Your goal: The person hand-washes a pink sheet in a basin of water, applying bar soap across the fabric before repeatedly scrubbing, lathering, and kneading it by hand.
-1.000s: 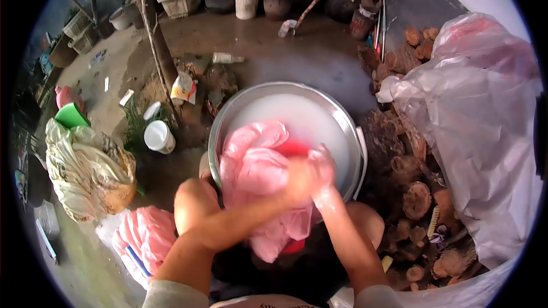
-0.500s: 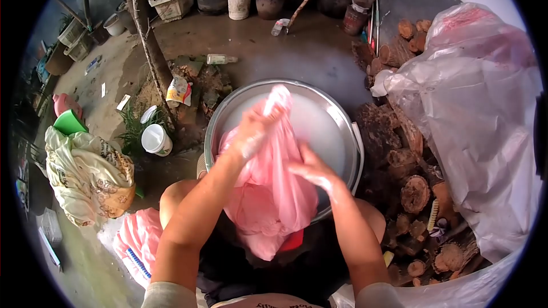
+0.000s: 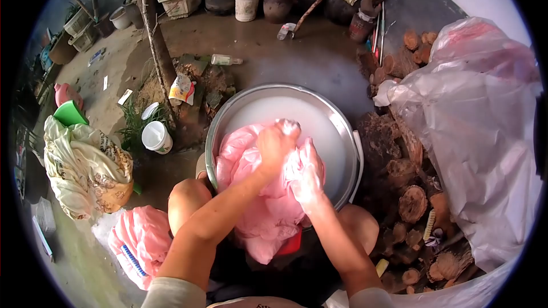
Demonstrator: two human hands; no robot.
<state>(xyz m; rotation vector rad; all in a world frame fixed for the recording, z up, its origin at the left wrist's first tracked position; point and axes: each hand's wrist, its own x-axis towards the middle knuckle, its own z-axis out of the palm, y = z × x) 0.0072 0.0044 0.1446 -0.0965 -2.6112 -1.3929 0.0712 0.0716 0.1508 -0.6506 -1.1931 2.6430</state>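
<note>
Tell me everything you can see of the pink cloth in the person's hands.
The pink cloth is pale pink, thin-looking, crumpled into many folds, and appears wet. Whitish foam shows near the hands. It lies bunched over the near left side of the metal basin and spills over the near rim, with a red object showing beneath its lower edge. The left hand grips a bunch; the right hand presses into nearby folds. Its full shape is hidden.

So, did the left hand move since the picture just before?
Yes: judged against the metal tub, the left hand has moved to the right, closer to the tub's middle.
</note>
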